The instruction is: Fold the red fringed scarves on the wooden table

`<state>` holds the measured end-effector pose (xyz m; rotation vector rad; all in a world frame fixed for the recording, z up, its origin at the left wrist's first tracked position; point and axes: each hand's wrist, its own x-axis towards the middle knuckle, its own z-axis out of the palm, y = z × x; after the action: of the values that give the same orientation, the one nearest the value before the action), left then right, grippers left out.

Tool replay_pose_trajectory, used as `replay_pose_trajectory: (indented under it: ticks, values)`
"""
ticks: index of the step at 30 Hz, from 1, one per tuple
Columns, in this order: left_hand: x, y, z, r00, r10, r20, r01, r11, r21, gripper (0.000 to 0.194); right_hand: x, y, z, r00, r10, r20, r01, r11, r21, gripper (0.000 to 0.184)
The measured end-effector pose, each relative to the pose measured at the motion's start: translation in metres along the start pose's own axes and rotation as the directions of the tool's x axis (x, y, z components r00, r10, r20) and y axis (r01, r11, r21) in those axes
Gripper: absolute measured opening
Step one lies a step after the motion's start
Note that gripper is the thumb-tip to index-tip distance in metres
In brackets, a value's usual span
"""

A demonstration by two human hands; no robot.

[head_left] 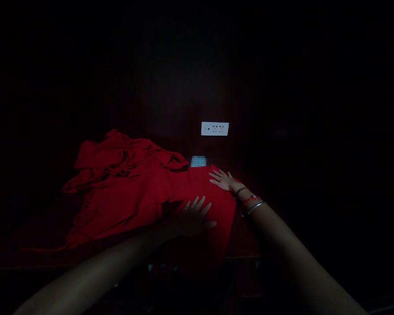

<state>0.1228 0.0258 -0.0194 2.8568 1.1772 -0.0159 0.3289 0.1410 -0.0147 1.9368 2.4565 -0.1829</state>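
Fingers spread, grasping nothing, the left hand [194, 218] and right hand [225, 181] apparently smooth the red cloth [188, 183] beneath and left of them; the next move likely calls for even palm pressure.

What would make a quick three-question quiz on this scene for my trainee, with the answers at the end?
1. Which thing shows beyond the red cloth? A) a clock B) a kettle C) a white socket plate
2. True or false: the left hand has its fingers spread apart.
3. Which hand has the silvery bangle at its wrist?

Key:
1. C
2. True
3. The right hand
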Motion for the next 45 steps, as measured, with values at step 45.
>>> replay_pose_trajectory:
  ticks: [45]
  values:
    - [0.066, -0.052, -0.006, 0.906, -0.360, -0.222, 0.203, 0.830, -0.519, 0.033, -0.013, 0.015, -0.046, 0.893, 0.328, -0.309, -0.249, 0.931, 0.268, 0.025]
